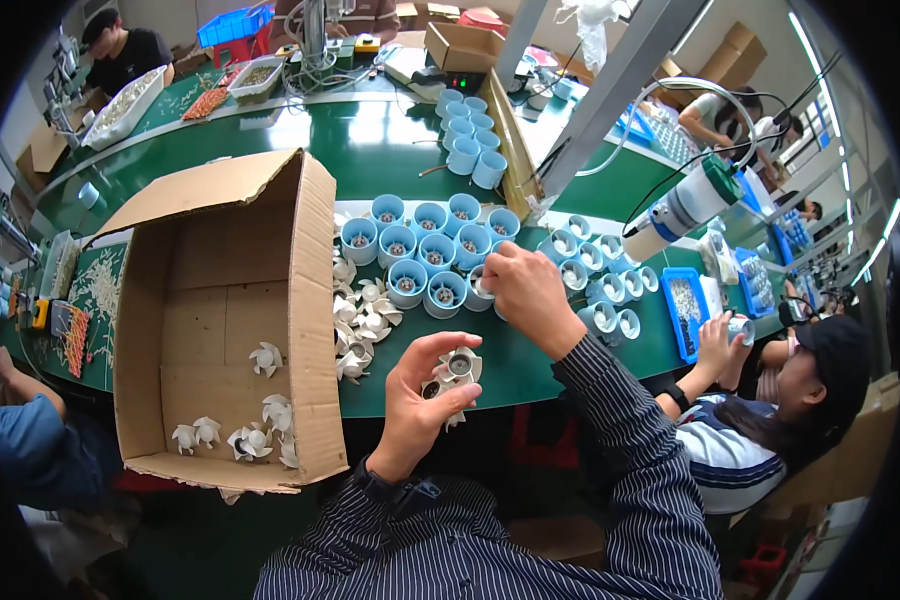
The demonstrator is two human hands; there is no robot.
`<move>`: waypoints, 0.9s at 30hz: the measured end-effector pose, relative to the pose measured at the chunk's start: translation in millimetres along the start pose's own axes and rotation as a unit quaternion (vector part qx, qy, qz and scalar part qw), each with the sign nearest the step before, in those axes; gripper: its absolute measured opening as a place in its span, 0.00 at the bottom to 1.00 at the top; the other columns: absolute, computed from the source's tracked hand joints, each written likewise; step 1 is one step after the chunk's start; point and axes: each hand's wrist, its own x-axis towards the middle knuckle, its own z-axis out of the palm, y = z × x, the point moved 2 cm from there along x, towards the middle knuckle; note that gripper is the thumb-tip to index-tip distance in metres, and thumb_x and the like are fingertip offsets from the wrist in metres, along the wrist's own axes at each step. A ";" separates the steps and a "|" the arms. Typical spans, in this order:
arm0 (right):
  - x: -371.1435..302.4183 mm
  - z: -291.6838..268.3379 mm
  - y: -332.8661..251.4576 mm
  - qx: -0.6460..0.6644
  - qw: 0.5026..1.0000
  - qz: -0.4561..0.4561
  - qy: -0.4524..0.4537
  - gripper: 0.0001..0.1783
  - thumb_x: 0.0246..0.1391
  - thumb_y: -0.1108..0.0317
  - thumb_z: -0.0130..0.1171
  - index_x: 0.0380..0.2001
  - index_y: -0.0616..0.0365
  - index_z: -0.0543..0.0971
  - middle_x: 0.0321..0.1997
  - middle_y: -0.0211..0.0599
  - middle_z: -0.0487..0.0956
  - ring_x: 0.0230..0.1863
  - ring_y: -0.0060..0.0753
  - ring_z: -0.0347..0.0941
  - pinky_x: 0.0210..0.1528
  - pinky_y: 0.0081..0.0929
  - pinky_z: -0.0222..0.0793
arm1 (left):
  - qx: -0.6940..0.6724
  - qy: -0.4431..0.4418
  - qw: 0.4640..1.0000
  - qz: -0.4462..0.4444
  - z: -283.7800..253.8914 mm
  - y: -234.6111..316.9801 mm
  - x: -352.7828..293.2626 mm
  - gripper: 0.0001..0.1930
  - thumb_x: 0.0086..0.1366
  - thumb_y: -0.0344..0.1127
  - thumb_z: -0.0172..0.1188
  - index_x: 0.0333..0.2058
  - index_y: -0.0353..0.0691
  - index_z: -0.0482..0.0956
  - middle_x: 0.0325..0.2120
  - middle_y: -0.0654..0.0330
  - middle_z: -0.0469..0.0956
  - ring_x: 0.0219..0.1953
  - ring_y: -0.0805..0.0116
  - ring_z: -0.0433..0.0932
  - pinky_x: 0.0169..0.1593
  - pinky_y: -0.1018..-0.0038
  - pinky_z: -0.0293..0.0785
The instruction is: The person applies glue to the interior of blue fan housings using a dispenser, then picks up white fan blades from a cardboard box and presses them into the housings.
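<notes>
My left hand [415, 405] is curled around a couple of white fan wheels [459, 366], their round dark-centred hubs turned up. At the near right of a cluster of light-blue cups, my right hand [532, 292] pinches down into one cup [478, 298]. A bit of a white fan wheel shows under those fingertips; the rest is hidden by the hand. Several neighbouring blue cups [435, 252] stand upright with metallic motor-like cores inside. Loose white fan wheels [368, 312] lie heaped on the green table between the cups and the box.
An open cardboard box [315, 330] with several fan wheels stands at left. To the right are blue cups with white inside [600, 318] and a blue tray [682, 318]. A grey post [610, 90] rises beyond. A co-worker [770, 400] sits at right, holding a cup.
</notes>
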 end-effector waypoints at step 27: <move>6.4 -8.0 50.3 0.208 0.957 0.175 0.098 0.07 0.61 0.71 0.67 0.38 0.65 0.85 0.35 0.45 0.84 0.36 0.44 0.81 0.41 0.37 0.76 | -0.420 0.079 0.868 -0.253 -14.8 -48.6 -3.3 0.17 0.77 0.44 0.59 0.52 0.36 0.80 0.44 0.55 0.80 0.42 0.62 0.79 0.44 0.67 0.77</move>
